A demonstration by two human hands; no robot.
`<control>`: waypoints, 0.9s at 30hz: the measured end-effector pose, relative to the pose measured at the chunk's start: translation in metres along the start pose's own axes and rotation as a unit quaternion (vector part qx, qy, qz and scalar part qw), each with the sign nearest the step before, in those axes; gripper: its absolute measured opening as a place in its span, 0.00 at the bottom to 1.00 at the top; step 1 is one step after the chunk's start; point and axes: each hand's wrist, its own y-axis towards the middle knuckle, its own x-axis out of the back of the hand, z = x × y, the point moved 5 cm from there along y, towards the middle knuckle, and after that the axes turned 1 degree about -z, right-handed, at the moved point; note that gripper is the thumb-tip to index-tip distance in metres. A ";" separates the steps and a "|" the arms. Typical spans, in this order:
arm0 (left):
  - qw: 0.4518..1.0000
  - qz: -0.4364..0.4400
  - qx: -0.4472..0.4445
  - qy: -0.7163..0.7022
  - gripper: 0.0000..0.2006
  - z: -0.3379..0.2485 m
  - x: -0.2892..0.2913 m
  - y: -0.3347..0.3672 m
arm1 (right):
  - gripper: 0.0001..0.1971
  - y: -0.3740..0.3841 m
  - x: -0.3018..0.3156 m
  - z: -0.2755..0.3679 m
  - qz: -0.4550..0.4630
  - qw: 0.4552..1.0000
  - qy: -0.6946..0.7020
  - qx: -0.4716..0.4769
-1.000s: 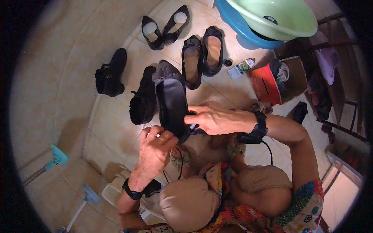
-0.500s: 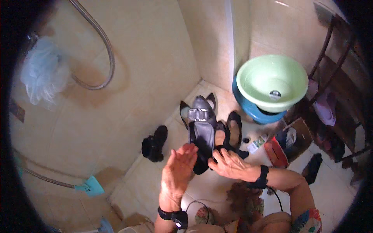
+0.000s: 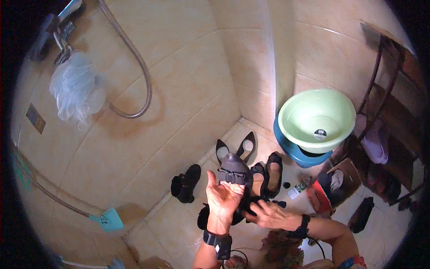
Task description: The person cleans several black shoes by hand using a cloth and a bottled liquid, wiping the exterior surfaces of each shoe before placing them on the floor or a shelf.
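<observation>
The big dark shoe [image 3: 235, 165] is up off the floor [image 3: 156, 228], in front of the person, with its toe pointing away. It has a bow [image 3: 231, 176] across its top. The left hand [image 3: 224, 200] is spread out, palm up, with its thumb sticking out to the side. Its finger ends meet the shoe by the bow, and they are not curled around it. The right hand [image 3: 271, 215] is bent at the fingers, near the back end of the shoe. I cannot tell if it is gripping the shoe or something dark under it. Each wrist wears a black band [image 3: 300, 227].

Past the toe are two pointy black shoes [image 3: 247, 147] with pale round patches inside. To the right are two flat black shoes [image 3: 274, 175] with tan insides. A black boot [image 3: 185, 184] lies to the left by the wall [image 3: 179, 89].

Further right are a small box [image 3: 297, 190], a round black cap [image 3: 286, 184] and a red carton [image 3: 319, 199] with cloth [image 3: 336, 180] in it. Behind them, a light green tub [image 3: 316, 116] sits on a blue tub [image 3: 309, 160]. A white puffy sponge [image 3: 78, 87] hangs up high on the left
</observation>
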 end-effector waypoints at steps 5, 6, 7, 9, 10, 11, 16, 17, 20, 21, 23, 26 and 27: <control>0.996 0.029 -0.086 0.000 0.30 0.003 -0.026 -0.018 | 0.24 -0.011 0.056 -0.048 -0.103 0.964 0.148 -0.196; 0.994 0.081 -0.079 -0.003 0.31 0.004 -0.030 -0.020 | 0.24 -0.004 0.076 -0.059 -0.148 0.953 0.154 -0.214; 0.989 0.132 -0.072 -0.006 0.32 0.005 -0.034 -0.021 | 0.24 0.004 0.095 -0.072 -0.193 0.940 0.161 -0.231; 0.994 0.029 -0.094 0.054 0.32 0.011 -0.038 -0.017 | 0.27 0.022 0.123 -0.083 -0.263 0.928 0.120 -0.236; 0.990 -0.007 -0.105 0.091 0.32 0.015 -0.039 -0.015 | 0.26 0.036 0.131 -0.083 -0.287 0.926 0.113 -0.215; 0.984 -0.040 -0.115 0.129 0.32 0.017 -0.039 -0.014 | 0.26 0.051 0.139 -0.081 -0.312 0.924 0.104 -0.193; 0.970 -0.073 -0.149 0.177 0.27 0.017 -0.045 -0.022 | 0.24 0.098 0.099 -0.065 -0.156 0.962 0.160 -0.154; 0.970 -0.060 -0.164 0.172 0.28 0.010 -0.037 -0.026 | 0.24 0.093 0.091 -0.062 -0.132 0.964 0.169 -0.154; 0.979 -0.012 -0.172 0.108 0.30 -0.013 -0.020 -0.044 | 0.22 0.065 0.063 -0.068 -0.050 0.970 0.152 -0.183; 0.969 -0.089 -0.201 0.108 0.30 -0.009 -0.045 -0.045 | 0.21 0.047 0.050 -0.077 -0.014 0.967 0.130 -0.218; 0.971 -0.094 -0.180 0.124 0.31 -0.004 -0.053 -0.041 | 0.22 0.037 0.069 -0.083 -0.086 0.939 0.149 -0.298; 0.965 0.259 -0.048 0.017 0.31 -0.011 -0.007 -0.049 | 0.24 0.075 0.108 -0.059 -0.173 0.927 0.220 -0.250; 0.966 0.256 -0.039 0.014 0.31 -0.007 -0.014 -0.048 | 0.25 0.086 0.113 -0.053 -0.184 0.918 0.265 -0.229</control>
